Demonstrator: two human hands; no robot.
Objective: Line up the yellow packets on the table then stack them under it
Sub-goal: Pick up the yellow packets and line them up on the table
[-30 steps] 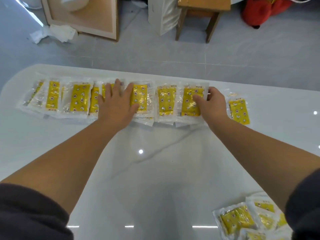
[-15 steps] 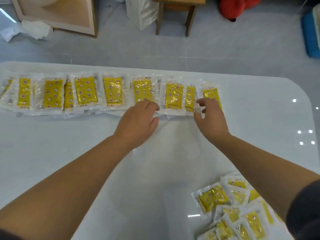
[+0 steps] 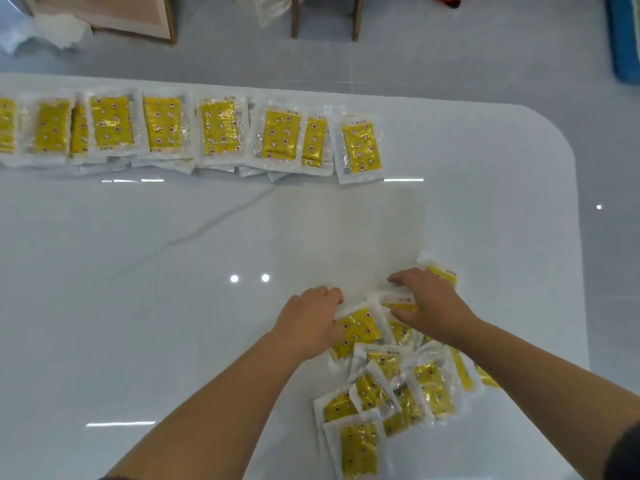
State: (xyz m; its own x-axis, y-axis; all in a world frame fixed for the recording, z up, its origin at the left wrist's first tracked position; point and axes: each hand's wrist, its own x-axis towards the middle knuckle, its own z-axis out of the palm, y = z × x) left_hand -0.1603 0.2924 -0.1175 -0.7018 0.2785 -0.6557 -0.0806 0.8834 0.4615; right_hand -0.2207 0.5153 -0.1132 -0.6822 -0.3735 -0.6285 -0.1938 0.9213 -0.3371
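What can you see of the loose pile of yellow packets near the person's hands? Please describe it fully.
The loose pile of packets lies on the near right part of the white table. Each packet is a clear, crinkled plastic pouch with a yellow patterned panel inside. They overlap at mixed angles, unsorted. The left hand rests on the pile's far left packet; the right hand presses on its far edge.

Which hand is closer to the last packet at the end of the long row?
Right. The right hand sits below the end packet, slightly to its right; the left hand lies lower and farther.
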